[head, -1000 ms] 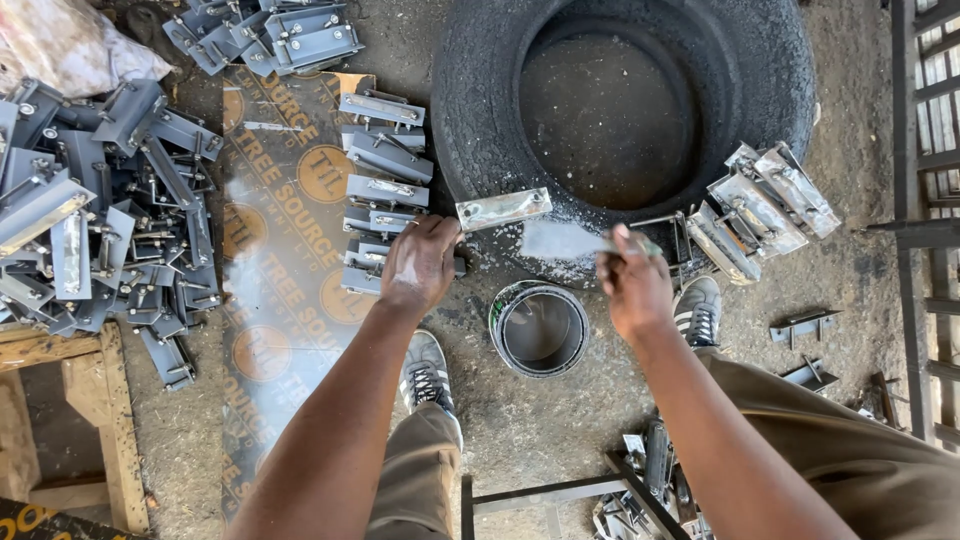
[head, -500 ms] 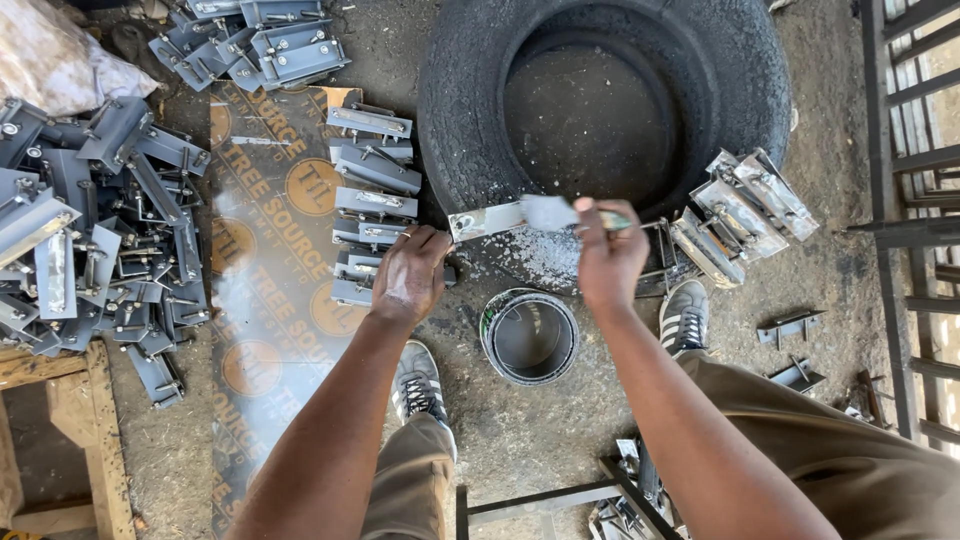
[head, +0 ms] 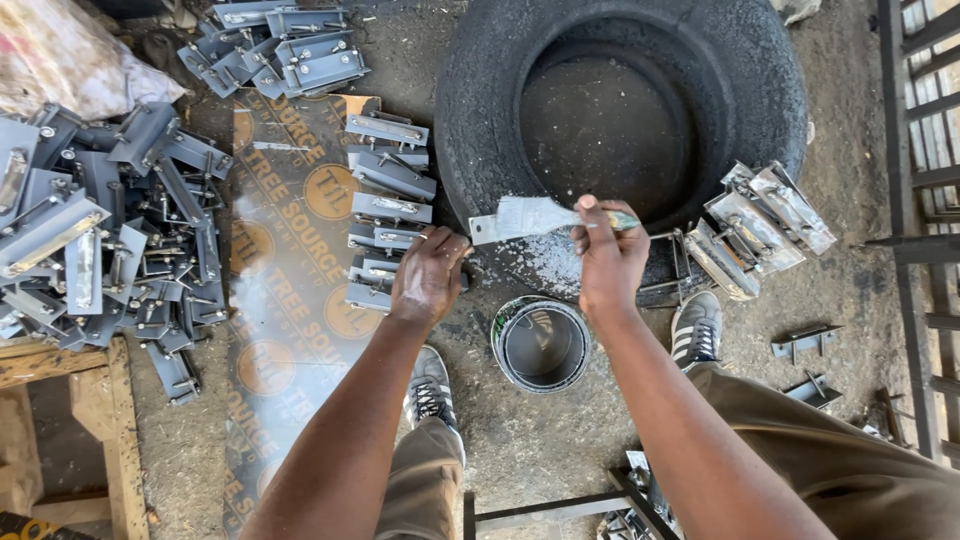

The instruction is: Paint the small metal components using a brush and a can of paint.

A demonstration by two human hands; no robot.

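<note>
Left hand (head: 428,280) clamped on one end of a small metal bracket (head: 480,230) at the tyre's (head: 780,90) near rim; right hand (head: 608,255) closed around the paintbrush (head: 535,215) above it. Best brushed in even strokes, reloading from the paint tin (head: 541,345) on the floor, bracket kept steady.

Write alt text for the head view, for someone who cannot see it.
Seen from above, a person's right hand draws a paintbrush over a metal bracket that the left hand holds on the rim of a black tyre. An open can of grey paint sits on the dirt floor between their shoes, with grey-painted brackets drying on printed cardboard to the left.
</note>
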